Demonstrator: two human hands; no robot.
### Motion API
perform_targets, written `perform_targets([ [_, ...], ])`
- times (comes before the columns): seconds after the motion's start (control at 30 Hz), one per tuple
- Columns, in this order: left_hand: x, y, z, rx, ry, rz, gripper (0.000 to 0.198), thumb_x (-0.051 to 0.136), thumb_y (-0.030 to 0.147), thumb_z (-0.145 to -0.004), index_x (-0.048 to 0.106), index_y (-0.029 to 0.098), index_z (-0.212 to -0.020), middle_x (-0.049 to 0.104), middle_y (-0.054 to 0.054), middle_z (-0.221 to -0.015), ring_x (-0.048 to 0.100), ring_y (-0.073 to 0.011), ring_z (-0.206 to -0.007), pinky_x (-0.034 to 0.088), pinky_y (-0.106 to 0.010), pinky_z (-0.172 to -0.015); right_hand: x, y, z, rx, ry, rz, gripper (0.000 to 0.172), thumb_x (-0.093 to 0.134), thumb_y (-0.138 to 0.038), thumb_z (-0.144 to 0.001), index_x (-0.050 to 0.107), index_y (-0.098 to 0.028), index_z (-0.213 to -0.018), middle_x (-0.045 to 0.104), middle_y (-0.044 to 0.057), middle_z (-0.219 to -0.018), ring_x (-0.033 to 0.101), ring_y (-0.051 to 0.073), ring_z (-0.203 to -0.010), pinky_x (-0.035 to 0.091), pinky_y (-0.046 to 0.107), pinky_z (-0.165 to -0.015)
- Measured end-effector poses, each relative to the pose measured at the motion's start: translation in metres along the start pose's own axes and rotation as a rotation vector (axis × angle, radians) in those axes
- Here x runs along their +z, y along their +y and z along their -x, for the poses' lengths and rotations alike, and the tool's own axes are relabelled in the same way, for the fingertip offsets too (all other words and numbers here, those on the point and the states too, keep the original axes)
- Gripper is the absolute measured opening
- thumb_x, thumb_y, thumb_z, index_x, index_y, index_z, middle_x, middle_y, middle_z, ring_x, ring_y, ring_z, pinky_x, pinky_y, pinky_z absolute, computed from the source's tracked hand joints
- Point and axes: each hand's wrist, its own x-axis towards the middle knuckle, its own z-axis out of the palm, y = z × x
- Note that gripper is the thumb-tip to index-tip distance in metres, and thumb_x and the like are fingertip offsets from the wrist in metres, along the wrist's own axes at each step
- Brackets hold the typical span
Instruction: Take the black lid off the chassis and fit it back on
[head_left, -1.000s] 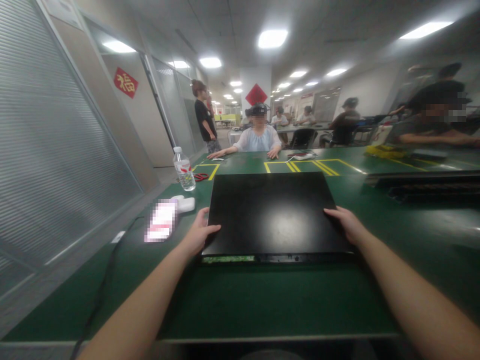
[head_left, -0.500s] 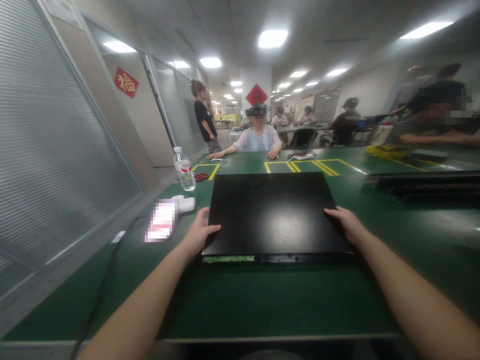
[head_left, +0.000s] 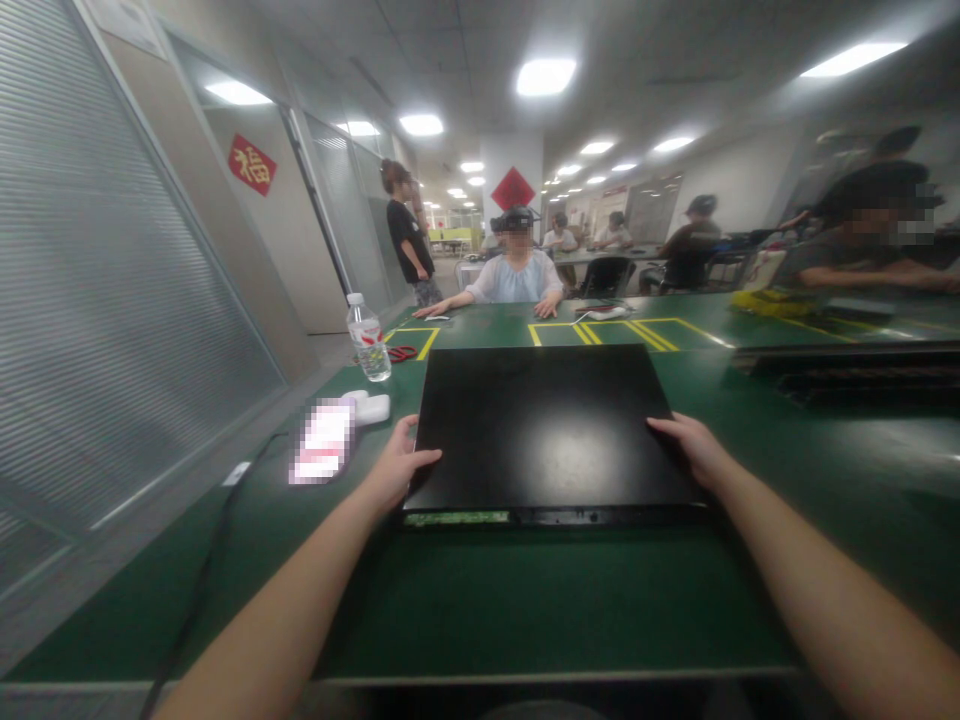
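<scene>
A wide, flat black case (head_left: pixel 540 420) lies level at the middle of the green table, its smooth top catching a ceiling light. A strip of green circuit board (head_left: pixel 456 518) shows along its near edge, on the left. My left hand (head_left: pixel 401 468) grips the left side, thumb on top and fingers down the edge. On the opposite side my right hand (head_left: pixel 694 447) holds the right edge in the same way. The undersides of both grips are hidden, and I cannot tell if the case is lifted off the table.
A water bottle (head_left: pixel 369 340) stands at the left, near red-handled scissors (head_left: pixel 403 353). A lit phone (head_left: pixel 322 442), a white object (head_left: pixel 371 408) and a black cable (head_left: pixel 202 580) lie closer. Dark bars (head_left: pixel 847 370) lie at the right. A person (head_left: pixel 517 275) sits opposite.
My hands and the black case have not visibly moved. In the background the standing person's head and the blurred person at the right have shifted slightly.
</scene>
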Motion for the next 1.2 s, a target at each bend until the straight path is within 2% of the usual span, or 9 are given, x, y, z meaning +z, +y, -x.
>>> perform_targets([
  [0.37,0.0003,-0.0004,0.0002,-0.009,-0.01,-0.001,0.077,0.081,0.005,-0.056,0.042,0.023,-0.119,0.075,-0.002,-0.087,0.075,-0.0244,-0.078,0.059,-0.041,-0.079,0.001,0.0019,-0.0021,-0.048,0.008,0.012,0.034,0.076,-0.025,-0.066,0.068,-0.023,-0.1,0.077,0.006,-0.087,0.073,0.026,-0.073,0.057,0.035,-0.061],
  [0.73,0.0006,0.0004,0.001,-0.031,-0.016,-0.004,0.073,0.08,0.005,-0.058,0.042,0.024,-0.118,0.074,-0.002,-0.088,0.074,-0.0244,-0.077,0.059,-0.041,-0.077,-0.0014,0.002,-0.0034,-0.049,0.01,0.045,0.028,0.075,-0.025,-0.069,0.069,-0.025,-0.097,0.077,0.005,-0.087,0.072,0.026,-0.074,0.057,0.036,-0.064],
  [1.07,-0.0019,-0.0003,0.0001,-0.034,-0.014,-0.006,0.072,0.082,0.006,-0.058,0.045,0.024,-0.117,0.074,-0.003,-0.09,0.074,-0.0247,-0.081,0.059,-0.04,-0.077,0.0,0.0011,-0.0034,-0.083,0.042,0.05,0.026,0.074,-0.026,-0.071,0.07,-0.025,-0.097,0.077,0.005,-0.094,0.072,0.027,-0.086,0.058,0.037,-0.072],
  [1.2,-0.0015,0.0004,0.0008,-0.041,-0.012,-0.006,0.069,0.082,0.006,-0.059,0.046,0.024,-0.115,0.074,-0.003,-0.092,0.074,-0.025,-0.084,0.059,-0.04,-0.079,-0.0029,0.0066,-0.0092,-0.128,0.055,0.05,0.025,0.073,-0.033,-0.075,0.069,-0.027,-0.099,0.077,0.004,-0.097,0.072,0.026,-0.092,0.058,0.036,-0.075],
])
